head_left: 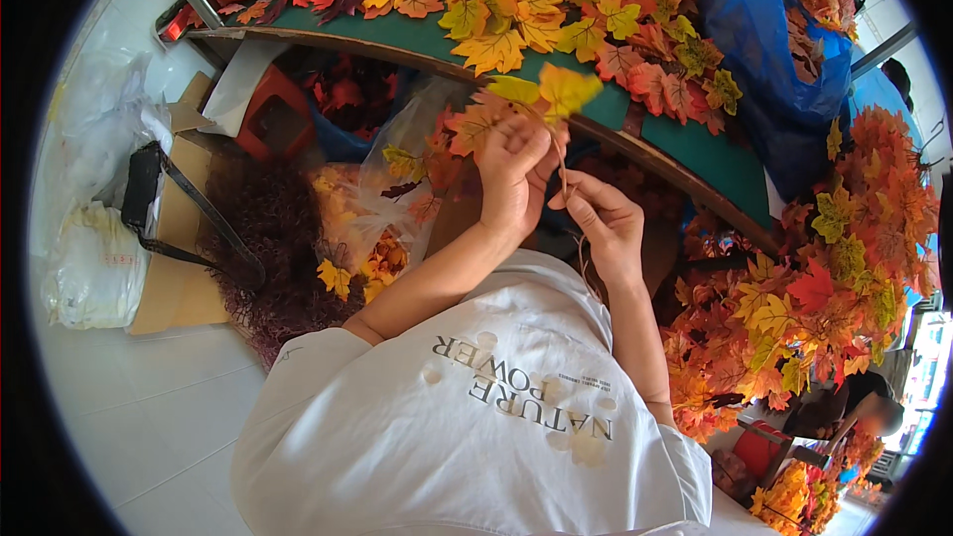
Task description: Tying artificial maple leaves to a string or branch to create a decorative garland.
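Note:
Just in front of my chest, near the table edge, both hands are on a thin brown artificial stem [564, 164]. My left hand [513, 167] has its fingers curled around the upper part, close to a yellow maple leaf [568, 91] that looks slightly blurred. Lower on the stem, my right hand [603, 221] pinches it between thumb and fingertips. A loose length of stem [584, 263] dangles below the right hand against my shirt. Orange and red leaves [467, 134] hang beside the left hand; whether they belong to the same stem, I cannot tell.
A green-topped table [397, 28] holds heaps of artificial maple leaves [526, 0] and a blue plastic bag [769, 50]. Leaf garlands [814, 278] pile up at my right. Dark purple netlike foliage [263, 248], cardboard [179, 283] and white plastic bags [99, 258] lie at left.

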The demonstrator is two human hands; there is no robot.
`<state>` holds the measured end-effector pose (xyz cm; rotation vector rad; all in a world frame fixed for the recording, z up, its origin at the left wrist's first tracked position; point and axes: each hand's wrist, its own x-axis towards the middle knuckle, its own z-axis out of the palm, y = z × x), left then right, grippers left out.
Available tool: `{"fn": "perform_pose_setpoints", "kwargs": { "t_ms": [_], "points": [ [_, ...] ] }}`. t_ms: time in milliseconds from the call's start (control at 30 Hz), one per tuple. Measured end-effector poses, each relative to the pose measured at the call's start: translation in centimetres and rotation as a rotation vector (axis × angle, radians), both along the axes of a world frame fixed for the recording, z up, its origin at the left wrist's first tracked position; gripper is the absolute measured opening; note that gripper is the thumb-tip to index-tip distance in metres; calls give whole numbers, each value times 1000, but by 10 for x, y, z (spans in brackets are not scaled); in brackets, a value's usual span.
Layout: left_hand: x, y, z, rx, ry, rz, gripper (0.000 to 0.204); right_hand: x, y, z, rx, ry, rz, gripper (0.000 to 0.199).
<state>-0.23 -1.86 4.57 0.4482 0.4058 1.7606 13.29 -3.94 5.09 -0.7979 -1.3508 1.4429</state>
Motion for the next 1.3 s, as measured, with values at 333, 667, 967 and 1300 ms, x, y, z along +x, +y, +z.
{"fn": "perform_pose_setpoints", "kwargs": {
  "t_ms": [333, 667, 967, 1300],
  "points": [
    [15, -7, -11, 233, -39, -312, 9, 37, 24, -5, -12, 254, 311, 32],
    [2, 3, -29, -56, 38, -26, 12, 9, 138, 48, 693, -635, -385, 12],
    [-4, 17, -50, -290, -23, 19, 9, -95, 257, 3, 717, -927, -166, 24],
    [-18, 27, -58, -323, -38, 28, 15, -121, 285, -8, 973, -707, -139, 19]
  ]
}}
